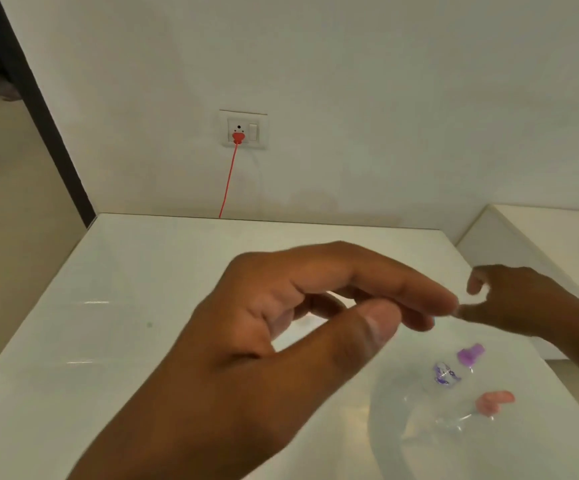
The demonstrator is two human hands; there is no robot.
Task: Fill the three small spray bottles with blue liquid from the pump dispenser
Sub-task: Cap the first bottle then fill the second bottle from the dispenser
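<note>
Here the small clear spray bottles lie blurred at the lower right of the white counter, one with a purple cap, one with a pink cap; above them the left hand hovers, fingers relaxed and holding nothing; the right hand reaches in, loosely curled, empty; behind, a red cable is plugged into the wall socket.

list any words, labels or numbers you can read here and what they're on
None can be read.
Purple-capped bottle: a purple-and-white printed label, too blurred to read.
Pink-capped bottle: no print visible.
Wall socket: no lettering visible.
</note>
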